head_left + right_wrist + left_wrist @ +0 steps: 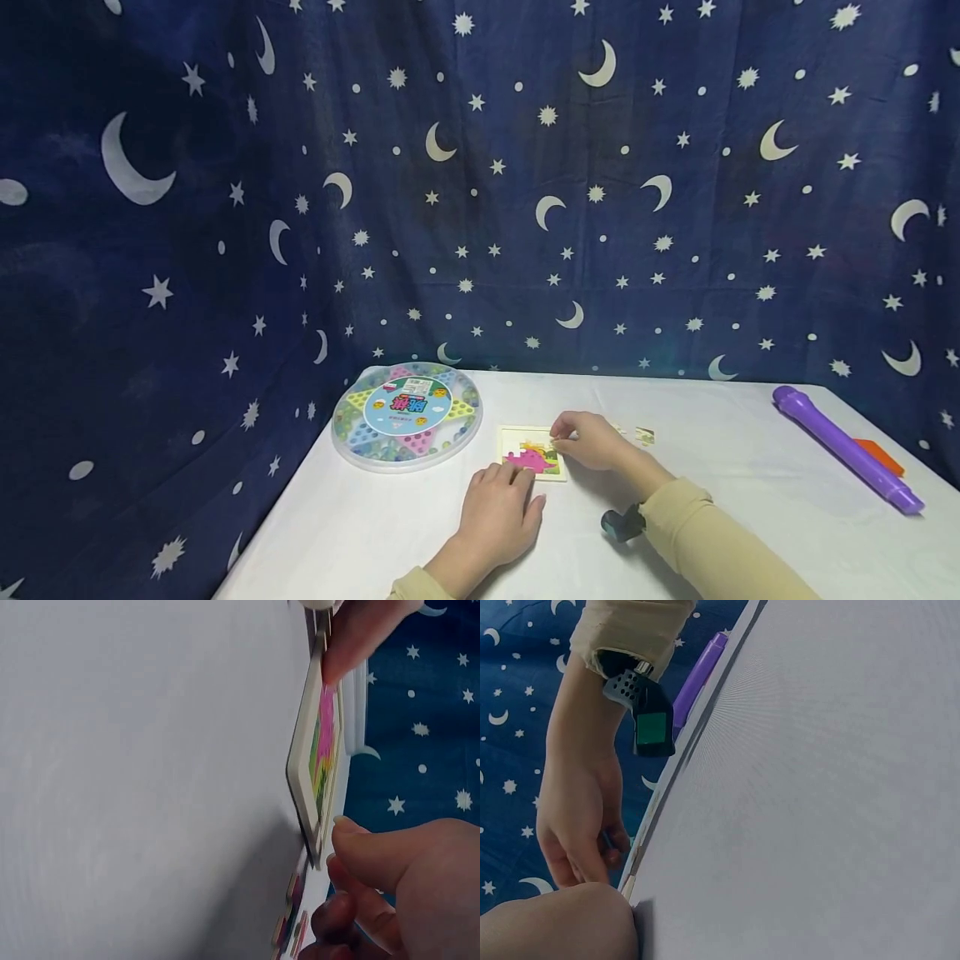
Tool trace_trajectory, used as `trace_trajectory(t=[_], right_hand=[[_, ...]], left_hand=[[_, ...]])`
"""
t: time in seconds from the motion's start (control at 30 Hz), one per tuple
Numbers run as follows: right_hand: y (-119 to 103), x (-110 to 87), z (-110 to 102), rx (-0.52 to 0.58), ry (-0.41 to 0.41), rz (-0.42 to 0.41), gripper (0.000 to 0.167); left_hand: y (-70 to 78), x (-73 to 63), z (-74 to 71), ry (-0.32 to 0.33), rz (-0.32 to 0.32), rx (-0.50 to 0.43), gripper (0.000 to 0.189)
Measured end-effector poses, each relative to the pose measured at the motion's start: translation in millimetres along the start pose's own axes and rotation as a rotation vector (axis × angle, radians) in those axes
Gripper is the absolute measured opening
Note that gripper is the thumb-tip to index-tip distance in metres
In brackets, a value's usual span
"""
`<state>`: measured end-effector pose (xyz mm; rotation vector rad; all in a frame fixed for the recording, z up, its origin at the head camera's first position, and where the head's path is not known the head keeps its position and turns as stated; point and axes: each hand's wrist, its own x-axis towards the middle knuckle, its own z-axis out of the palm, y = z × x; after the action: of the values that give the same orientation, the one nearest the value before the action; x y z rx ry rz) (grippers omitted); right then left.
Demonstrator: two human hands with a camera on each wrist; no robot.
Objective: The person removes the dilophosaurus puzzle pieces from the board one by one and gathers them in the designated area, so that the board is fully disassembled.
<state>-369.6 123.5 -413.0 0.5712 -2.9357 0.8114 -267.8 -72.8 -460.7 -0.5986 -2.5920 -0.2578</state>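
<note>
A small square jigsaw puzzle (531, 461) with a pink dinosaur picture lies in a pale frame (513, 430); its upper left part is bare. My left hand (498, 512) rests at the frame's near edge, fingers extended. In the right wrist view, a left fingertip (334, 671) touches the puzzle. My right hand (592, 442) is over the frame's far right corner, thumb and forefinger curled close together. Whether a puzzle piece is between them I cannot tell. Several loose puzzle pieces (292, 915) lie beside the frame, one of them (644, 436) beyond my right hand.
A round Chinese checkers box (408, 408) with coloured marbles lies at the back left of the white table (345, 533). At the right is a long purple tube (847, 450) with an orange object (879, 457) behind it. A starry dark blue curtain (510, 208) hangs behind.
</note>
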Motion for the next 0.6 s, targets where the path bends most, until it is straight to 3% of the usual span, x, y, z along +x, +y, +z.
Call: trace_trajectory(t=[0.6], right_hand=[[-18, 5.8, 20, -0.018, 0.0, -0.007, 0.011]], left_hand=[[-0.5, 0.2, 0.9, -0.024, -0.006, 0.003, 0.038]])
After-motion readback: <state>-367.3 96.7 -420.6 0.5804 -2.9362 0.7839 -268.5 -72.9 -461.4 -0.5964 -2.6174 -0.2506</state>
